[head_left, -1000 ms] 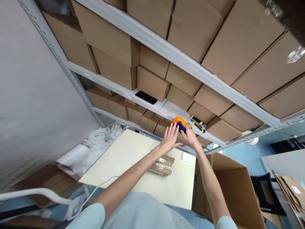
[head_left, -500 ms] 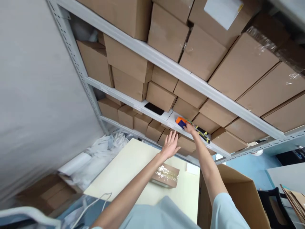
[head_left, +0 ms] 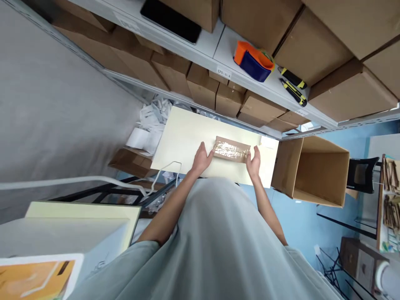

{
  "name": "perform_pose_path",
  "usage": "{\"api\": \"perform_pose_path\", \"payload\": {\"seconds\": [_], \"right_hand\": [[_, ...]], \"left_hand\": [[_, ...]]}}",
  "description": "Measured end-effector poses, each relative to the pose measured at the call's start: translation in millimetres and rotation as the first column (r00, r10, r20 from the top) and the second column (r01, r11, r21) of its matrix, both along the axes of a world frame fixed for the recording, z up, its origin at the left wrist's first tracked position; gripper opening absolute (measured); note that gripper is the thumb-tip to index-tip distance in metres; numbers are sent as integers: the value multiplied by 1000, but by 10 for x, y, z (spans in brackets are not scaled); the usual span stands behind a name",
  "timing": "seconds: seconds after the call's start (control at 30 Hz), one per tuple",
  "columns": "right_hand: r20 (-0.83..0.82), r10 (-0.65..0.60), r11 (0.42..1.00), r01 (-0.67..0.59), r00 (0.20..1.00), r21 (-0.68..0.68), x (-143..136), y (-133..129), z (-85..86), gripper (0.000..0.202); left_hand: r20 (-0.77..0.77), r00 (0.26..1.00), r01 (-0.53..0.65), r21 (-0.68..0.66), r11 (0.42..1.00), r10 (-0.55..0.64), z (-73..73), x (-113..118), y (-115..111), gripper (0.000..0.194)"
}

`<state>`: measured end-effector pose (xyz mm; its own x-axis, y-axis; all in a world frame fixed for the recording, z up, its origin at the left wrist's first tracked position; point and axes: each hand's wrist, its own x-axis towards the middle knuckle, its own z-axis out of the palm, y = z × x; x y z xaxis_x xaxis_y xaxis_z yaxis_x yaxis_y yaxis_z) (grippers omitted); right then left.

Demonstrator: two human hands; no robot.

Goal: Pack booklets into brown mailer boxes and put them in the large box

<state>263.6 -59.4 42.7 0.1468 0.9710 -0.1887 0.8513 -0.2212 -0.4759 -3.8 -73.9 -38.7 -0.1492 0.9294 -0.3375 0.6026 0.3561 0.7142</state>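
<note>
A brown cardboard box (head_left: 231, 146) with shiny clear tape across its top is on the pale yellow tabletop (head_left: 184, 133). At the box's left end is my left hand (head_left: 201, 160), its thumb at the cardboard and its fingers apart. My right hand (head_left: 253, 162) is at the opposite end, thumb by the edge and fingers stretched out. Neither hand is visibly wrapped round the box. Up on the shelf lie an orange and dark blue tape dispenser (head_left: 254, 61) and two black and yellow cutters (head_left: 293, 92).
Shelves of cartons (head_left: 228, 100) run behind the table. A black flat device (head_left: 170, 21) lies on the shelf. An open large carton (head_left: 321, 171) stands right of the table. A white cable (head_left: 159, 173) loops over the table's near left edge.
The view has tilted down. My right hand has let go of the tape dispenser on the shelf and come down to the box's right end. My left hand has come to its left end.
</note>
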Motion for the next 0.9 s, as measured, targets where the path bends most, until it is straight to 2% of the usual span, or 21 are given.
{"api": "perform_pose_path", "payload": {"seconds": [0.03,0.1,0.17,0.27,0.37,0.5,0.6,0.73,0.8,0.9], "right_hand": [[-31,-28,999,27,999,-44,-52,-112,-106,71],[-65,-70,991,62,995,-115,-168,-171,-263,81],[-52,-104,980,94,993,-174,-272,-92,-357,94],[10,-159,956,156,987,-249,-348,65,-432,103],[16,-167,944,165,986,-286,-299,105,-495,95],[-59,-65,959,46,996,-279,-135,20,-605,78],[-150,-74,970,37,986,-240,-39,-31,-682,72],[-233,-137,969,82,963,-232,-4,-20,-710,73],[-186,-173,965,129,967,-228,-50,14,-699,76],[-79,-192,973,179,978,-149,-196,76,-710,85]], "left_hand": [[12,1000,16,1,1000,-16,0,96,12,89],[31,999,41,16,999,-42,29,328,104,99],[19,999,33,19,999,-33,68,562,238,113],[-50,997,-57,-40,998,55,89,789,402,131],[-75,990,-126,-119,985,117,34,795,456,130],[32,996,-82,-124,989,87,-97,609,415,98],[109,993,-25,-111,993,37,-157,493,391,80],[82,997,6,-93,996,2,-120,468,388,84],[8,1000,10,-42,999,-10,-58,527,377,90],[-109,994,28,58,998,-21,44,710,337,104]]}}
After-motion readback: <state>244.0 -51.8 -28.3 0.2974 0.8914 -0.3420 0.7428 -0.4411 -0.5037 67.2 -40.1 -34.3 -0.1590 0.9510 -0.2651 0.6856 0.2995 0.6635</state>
